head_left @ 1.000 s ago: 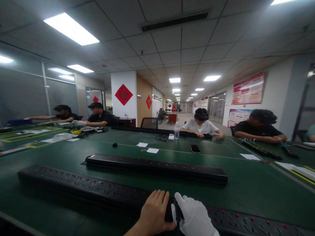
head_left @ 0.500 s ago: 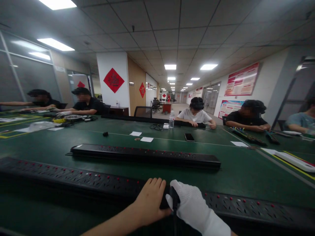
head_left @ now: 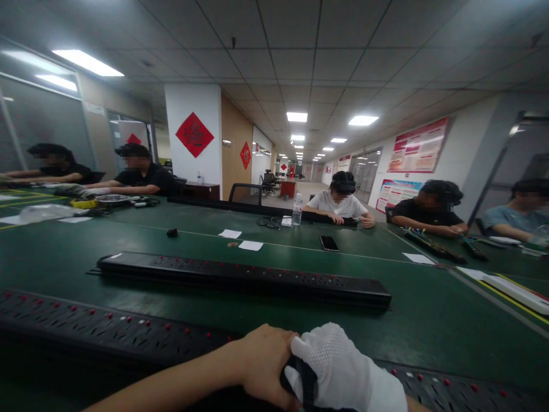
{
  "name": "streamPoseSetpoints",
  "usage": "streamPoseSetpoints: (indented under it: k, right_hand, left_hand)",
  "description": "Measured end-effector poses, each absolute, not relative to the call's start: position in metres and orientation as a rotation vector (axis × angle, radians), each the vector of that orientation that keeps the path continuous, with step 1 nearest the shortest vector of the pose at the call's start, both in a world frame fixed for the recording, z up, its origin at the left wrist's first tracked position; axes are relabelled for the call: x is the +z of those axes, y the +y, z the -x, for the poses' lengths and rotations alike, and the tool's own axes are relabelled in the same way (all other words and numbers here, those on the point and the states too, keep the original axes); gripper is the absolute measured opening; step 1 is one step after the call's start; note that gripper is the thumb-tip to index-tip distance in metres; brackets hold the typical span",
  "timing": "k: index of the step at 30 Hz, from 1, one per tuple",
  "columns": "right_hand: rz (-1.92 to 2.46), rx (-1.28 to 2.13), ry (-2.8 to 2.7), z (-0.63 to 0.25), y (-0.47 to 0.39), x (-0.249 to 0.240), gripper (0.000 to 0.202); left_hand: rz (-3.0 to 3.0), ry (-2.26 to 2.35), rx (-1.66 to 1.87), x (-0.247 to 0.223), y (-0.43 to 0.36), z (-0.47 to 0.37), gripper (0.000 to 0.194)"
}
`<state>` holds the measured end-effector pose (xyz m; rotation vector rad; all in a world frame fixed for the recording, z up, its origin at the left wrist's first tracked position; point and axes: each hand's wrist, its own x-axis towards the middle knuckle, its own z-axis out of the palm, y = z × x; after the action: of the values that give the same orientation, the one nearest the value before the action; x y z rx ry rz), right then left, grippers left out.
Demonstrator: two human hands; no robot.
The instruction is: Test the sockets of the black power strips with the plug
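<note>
Fingers of the bare left hand (head_left: 268,361) bunch together, grip hidden; those of the gloved right hand (head_left: 341,366) clamp a black connector (head_left: 307,379). The near power strip (head_left: 150,336) runs across, partly hidden by both hands. An uneven squeeze could slip the connector or shift the strip. Two strips, counting the far strip (head_left: 244,279); one connector; one bottle (head_left: 297,212); one phone (head_left: 329,244).
</note>
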<state>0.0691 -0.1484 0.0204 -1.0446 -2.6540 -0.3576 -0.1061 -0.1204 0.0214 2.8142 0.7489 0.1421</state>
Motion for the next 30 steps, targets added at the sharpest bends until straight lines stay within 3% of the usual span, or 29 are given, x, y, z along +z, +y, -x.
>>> streamPoseSetpoints:
  k: [6, 30]
  right_hand:
    - [0.999, -0.388, -2.705, -0.0699, -0.149, 0.0216, 0.025]
    - [1.034, -0.191, -2.711, -0.073, -0.1432, 0.0182, 0.028]
  left_hand:
    - [-2.807, 0.778, 0.138, 0.0191, -0.12, 0.1069, 0.061]
    - [-2.806, 0.837, 0.096, 0.0211, -0.1187, 0.1067, 0.056]
